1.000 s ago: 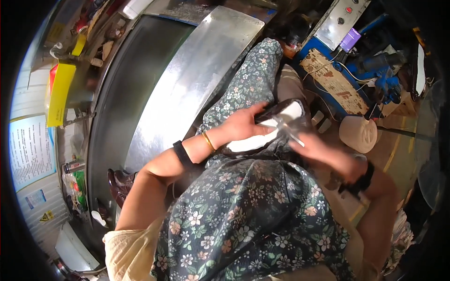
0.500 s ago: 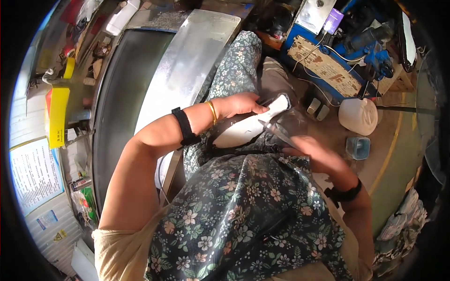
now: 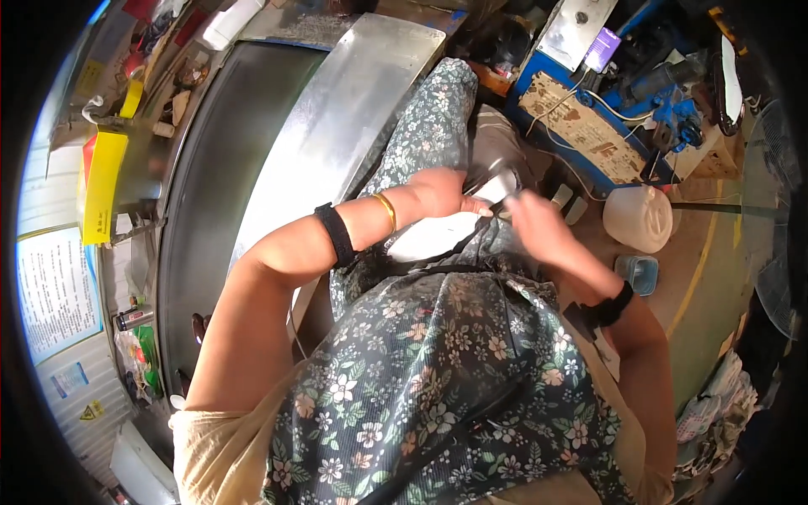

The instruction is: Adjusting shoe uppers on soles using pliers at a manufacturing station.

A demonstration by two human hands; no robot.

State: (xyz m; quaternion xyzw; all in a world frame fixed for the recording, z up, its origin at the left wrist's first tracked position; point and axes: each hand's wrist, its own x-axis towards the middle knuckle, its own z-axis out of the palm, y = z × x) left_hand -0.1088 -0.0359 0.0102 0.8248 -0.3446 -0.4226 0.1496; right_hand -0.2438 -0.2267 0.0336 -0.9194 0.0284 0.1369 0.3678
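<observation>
Across my lap lies an upturned shoe [image 3: 433, 238], its long white sole side facing up with a dark edge around it. My left hand [image 3: 446, 195] grips it near the middle, thumb pressed on the white surface. Close to the shoe's far end is my right hand [image 3: 537, 223], its fingers closed and smeared by motion. Whatever it holds is too blurred to name; a greyish streak shows beside the fingers. A floral apron [image 3: 438, 353] covers my lap under the shoe.
To my left stand a shiny metal sheet [image 3: 337, 118] and a dark belt-like surface [image 3: 227, 168]. At right are a blue-framed machine [image 3: 581, 126], a white plastic jug [image 3: 637, 219], a blue-tinted tub [image 3: 637, 274] and a fan [image 3: 774, 219]. Another white-soled shoe [image 3: 730, 84] is farther right.
My right hand has moved up and away from my body, toward the shoe's far end. The grey tool seen at its fingers is now blurred. My left hand still grips the shoe.
</observation>
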